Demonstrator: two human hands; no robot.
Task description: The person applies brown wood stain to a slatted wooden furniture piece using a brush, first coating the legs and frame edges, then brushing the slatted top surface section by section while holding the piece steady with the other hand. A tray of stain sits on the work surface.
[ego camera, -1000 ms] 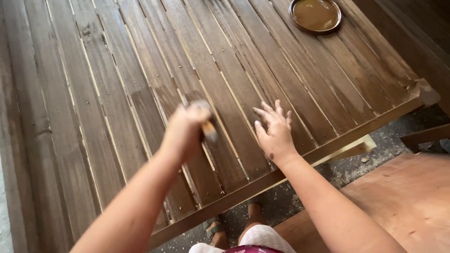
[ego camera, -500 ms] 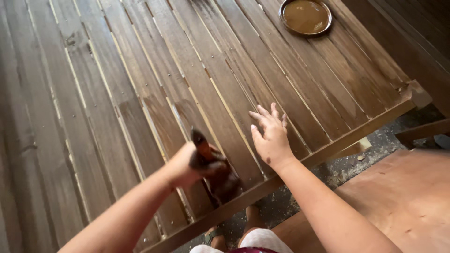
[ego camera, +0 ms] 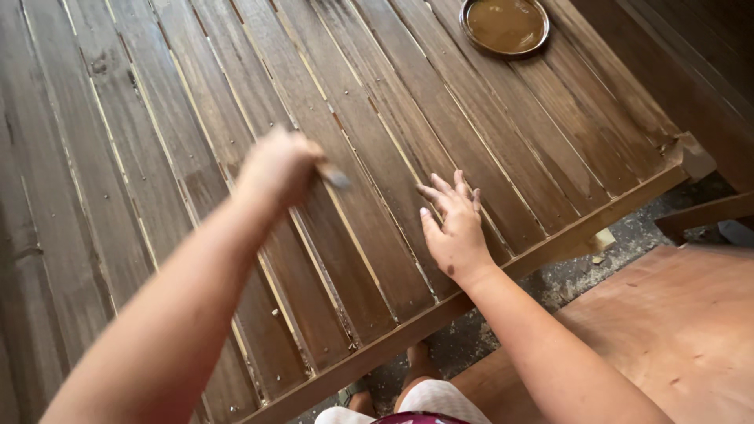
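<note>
Your left hand grips a blurred brush; your right hand lies splayed, holding nothing, on the slats.

no packages, labels, signs, screens

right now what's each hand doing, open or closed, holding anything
Left hand: closed around a blurred tool, likely a brush, over the slatted wood panel.
Right hand: open, fingers spread, flat on the panel, holding nothing.

Even, soft daylight; no hard shadows. Mild sheen on stained slats. Left hand motion-blurred, right hand sharp. Slight wide-angle stretch at frame edges.
</note>
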